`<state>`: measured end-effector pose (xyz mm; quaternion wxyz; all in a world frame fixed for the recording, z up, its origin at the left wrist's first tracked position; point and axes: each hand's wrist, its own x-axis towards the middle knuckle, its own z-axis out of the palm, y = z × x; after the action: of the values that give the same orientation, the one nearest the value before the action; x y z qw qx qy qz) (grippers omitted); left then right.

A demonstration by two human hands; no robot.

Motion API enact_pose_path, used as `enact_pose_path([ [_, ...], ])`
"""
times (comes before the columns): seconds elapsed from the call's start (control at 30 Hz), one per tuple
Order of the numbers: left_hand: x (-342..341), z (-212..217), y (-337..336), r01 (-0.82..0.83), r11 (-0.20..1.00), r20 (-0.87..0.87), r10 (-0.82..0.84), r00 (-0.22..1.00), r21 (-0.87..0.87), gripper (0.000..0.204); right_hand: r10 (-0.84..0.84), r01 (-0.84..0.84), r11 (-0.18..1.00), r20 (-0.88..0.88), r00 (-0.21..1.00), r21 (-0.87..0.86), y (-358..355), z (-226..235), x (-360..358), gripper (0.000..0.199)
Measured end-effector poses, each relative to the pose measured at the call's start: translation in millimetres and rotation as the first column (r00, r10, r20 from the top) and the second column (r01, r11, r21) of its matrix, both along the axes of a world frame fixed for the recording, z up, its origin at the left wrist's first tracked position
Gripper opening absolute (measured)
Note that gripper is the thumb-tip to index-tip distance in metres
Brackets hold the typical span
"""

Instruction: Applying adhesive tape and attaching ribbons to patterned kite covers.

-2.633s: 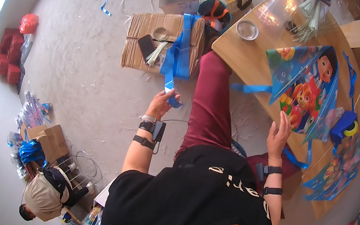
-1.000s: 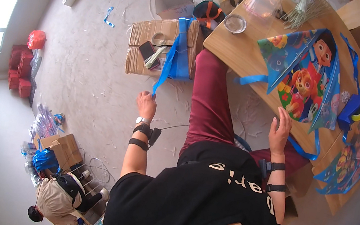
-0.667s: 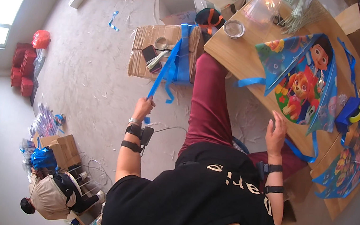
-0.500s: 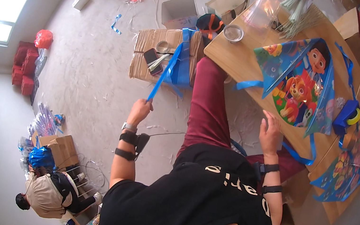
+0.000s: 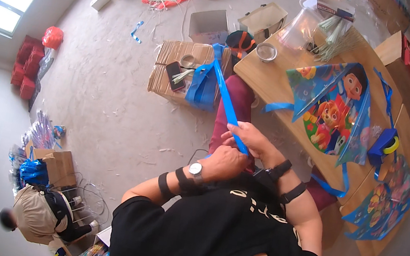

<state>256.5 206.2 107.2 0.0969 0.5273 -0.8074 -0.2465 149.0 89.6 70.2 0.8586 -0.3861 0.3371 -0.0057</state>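
A long blue ribbon [image 5: 227, 100] stretches from the cardboard box [image 5: 177, 52] down to my lap. My left hand [image 5: 226, 162], a watch on its wrist, is closed around the ribbon's near end. Just above it, my right hand [image 5: 251, 139] pinches the same strip, thumb and fingers against it. The two hands almost touch. More blue ribbon [image 5: 202, 90] lies bunched over the box's right side, beside a phone [image 5: 175, 75] and a roll of tape [image 5: 188, 61].
On the wooden table [image 5: 259, 71] at right lie cartoon-printed pennants [image 5: 334, 115], a blue tape dispenser [image 5: 382, 145] and a small round dish [image 5: 266, 52]. Another person [image 5: 39, 214] sits at lower left among boxes. Open bins [image 5: 208, 23] stand behind the cardboard box.
My left hand has come from the left side to my lap, bringing the ribbon along. My right hand has left the table edge and joined it on the ribbon.
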Motion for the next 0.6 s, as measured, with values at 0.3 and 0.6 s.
enact_pose_path([
  [0.3,97,-53,-26,0.651,0.519,-0.538,0.82,-0.196,0.554,0.078,-0.028,-0.018,0.71,-0.054,0.998,-0.704,5,24,-7,0.021],
  [0.6,118,-191,-128,0.203,0.708,-0.281,0.503,-0.817,0.676,0.039,0.341,-0.322,0.527,-0.152,0.928,-0.787,34,93,-42,0.016],
])
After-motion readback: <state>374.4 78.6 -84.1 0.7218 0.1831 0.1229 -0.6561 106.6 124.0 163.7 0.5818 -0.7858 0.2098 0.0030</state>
